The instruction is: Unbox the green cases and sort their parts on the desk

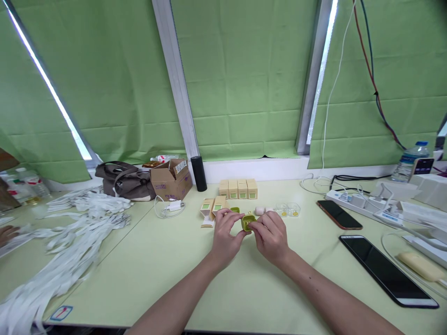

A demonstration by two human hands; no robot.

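Above the table, my left hand (226,235) grips a small olive-green container (247,220) between thumb and fingers, its hollow side facing me. My right hand (270,235) is closed at the container's right side, its fingertips at the rim and partly inside. Whether they also pinch something small there is hidden. Just behind my left fingers lies another green piece (235,210). Two opened small cardboard boxes (209,207) stand to the left. Behind my right hand are pale pink cylinders (260,211) and clear round cases (287,210) with yellow bits inside.
Several small closed boxes (238,189) stand in a row at the back beside a black cylinder (199,173). White strips (77,242) spread across the left, near another person's hand (7,235). Phones (386,270) and a power strip (363,207) lie on the right.
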